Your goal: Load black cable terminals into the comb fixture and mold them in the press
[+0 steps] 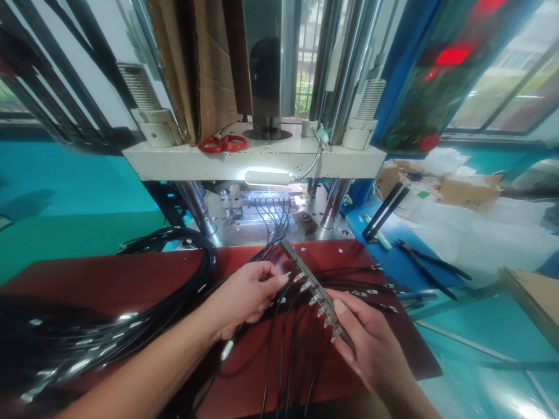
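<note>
My right hand [367,334] grips the lower end of a long dark metal bar [290,251], which slants up and to the left. Along the bar's left edge sit several small metal connectors [313,299], with black cables hanging down from them. Close to the bar's upper part, my left hand [253,294] pinches a black cable [231,344] near its end; a small light tip [288,273] shows just past the fingertips. That tip is apart from the bar. Part of the cable is hidden behind my left fingers.
A press [257,161] stands ahead, with a lit lamp [267,177] over a fixture [268,196] holding several cables. Red-handled scissors [222,143] lie on its plate. A thick cable bundle [192,247] covers the red-brown board [52,273] at left. Pliers [425,262] lie at right.
</note>
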The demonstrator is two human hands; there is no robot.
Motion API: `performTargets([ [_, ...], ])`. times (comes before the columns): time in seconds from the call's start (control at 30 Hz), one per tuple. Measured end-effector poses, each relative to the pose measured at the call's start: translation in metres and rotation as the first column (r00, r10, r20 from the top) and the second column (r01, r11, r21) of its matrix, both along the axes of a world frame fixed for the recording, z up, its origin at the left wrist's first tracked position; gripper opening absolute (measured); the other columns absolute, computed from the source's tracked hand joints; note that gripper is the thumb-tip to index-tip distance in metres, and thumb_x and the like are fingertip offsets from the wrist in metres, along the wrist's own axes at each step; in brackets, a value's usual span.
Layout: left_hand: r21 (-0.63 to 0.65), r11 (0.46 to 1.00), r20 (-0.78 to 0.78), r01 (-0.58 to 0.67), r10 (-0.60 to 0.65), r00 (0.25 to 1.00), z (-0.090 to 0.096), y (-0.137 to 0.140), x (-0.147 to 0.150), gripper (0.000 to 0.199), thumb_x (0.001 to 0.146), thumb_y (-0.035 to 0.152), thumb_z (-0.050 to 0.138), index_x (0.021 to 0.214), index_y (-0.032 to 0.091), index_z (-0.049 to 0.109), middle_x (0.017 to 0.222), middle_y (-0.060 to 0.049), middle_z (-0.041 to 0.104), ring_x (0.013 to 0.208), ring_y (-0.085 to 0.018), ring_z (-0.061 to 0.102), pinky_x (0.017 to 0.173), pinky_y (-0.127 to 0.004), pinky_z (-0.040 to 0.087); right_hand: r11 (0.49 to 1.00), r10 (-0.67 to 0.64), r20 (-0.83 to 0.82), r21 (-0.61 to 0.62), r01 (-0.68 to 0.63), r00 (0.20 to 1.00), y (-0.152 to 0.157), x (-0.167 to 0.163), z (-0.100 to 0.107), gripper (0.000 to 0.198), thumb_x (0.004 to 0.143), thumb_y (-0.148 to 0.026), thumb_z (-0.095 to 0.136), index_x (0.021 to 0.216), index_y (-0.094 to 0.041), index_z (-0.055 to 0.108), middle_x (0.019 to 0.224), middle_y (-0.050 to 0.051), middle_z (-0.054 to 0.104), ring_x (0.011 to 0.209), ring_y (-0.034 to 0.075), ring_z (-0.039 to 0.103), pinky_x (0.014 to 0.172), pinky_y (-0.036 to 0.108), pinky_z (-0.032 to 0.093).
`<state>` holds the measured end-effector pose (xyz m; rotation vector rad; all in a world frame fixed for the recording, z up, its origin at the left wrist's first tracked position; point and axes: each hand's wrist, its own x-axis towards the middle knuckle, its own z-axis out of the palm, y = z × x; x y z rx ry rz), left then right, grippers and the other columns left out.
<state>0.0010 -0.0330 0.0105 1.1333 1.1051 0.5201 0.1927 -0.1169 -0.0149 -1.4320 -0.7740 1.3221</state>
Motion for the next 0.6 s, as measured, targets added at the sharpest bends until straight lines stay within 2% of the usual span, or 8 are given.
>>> performTargets([
  [0.07,0.010,1.000,-0.032,0.005,-0.005,0.999,0.001,0.002,0.002,0.031,0.078,0.049,0.062,0.077,0.022,0.047,0.046,0.011,0.030,0.033,-0.004,0.019,0.030,-0.015,0.010,0.999,0.044,0.003,-0.003,-0.044,0.999,0.000,0.003,0.001,0.049,0.075,-0.056,0.065,0.110,-0.022,0.068,0.106,0.009,0.064,0.091,0.021,0.061,0.064,0.023,0.055],
  [0.17,0.069,0.997,-0.073,-0.021,0.026,0.997,0.003,0.004,0.005,0.031,0.078,0.049,0.060,0.074,0.021,0.047,0.050,0.009,0.038,0.033,-0.003,0.023,0.030,-0.015,0.011,0.995,0.096,0.032,0.007,-0.096,0.995,0.000,0.007,0.002,0.048,0.075,-0.055,0.066,0.110,-0.022,0.069,0.116,0.010,0.062,0.096,0.023,0.061,0.068,0.025,0.056],
  [0.3,-0.001,1.000,0.029,-0.005,0.005,1.000,-0.001,0.006,0.006,0.032,0.079,0.048,0.060,0.071,0.020,0.046,0.053,0.008,0.041,0.034,-0.003,0.026,0.030,-0.016,0.015,0.998,0.051,0.040,0.021,-0.052,0.998,-0.001,0.006,0.004,0.050,0.073,-0.059,0.065,0.108,-0.023,0.070,0.113,0.010,0.064,0.085,0.021,0.064,0.062,0.025,0.056],
  [0.47,-0.106,0.994,0.169,0.024,-0.006,0.986,-0.008,0.008,0.006,0.031,0.078,0.044,0.062,0.068,0.018,0.047,0.053,0.008,0.042,0.035,-0.002,0.025,0.031,-0.017,0.013,0.998,0.044,0.072,0.039,-0.047,0.996,-0.002,0.001,0.009,0.056,0.069,-0.069,0.060,0.099,-0.023,0.072,0.104,0.010,0.067,0.088,0.022,0.063,0.065,0.025,0.055],
  [0.6,-0.133,0.991,0.186,0.021,0.004,0.983,-0.009,0.008,0.006,0.029,0.078,0.040,0.062,0.067,0.018,0.048,0.054,0.008,0.043,0.034,-0.002,0.026,0.031,-0.017,0.012,1.000,0.029,0.064,-0.013,-0.028,0.998,-0.003,-0.002,0.009,0.052,0.072,-0.064,0.062,0.104,-0.024,0.070,0.103,0.009,0.067,0.084,0.020,0.063,0.059,0.022,0.053],
])
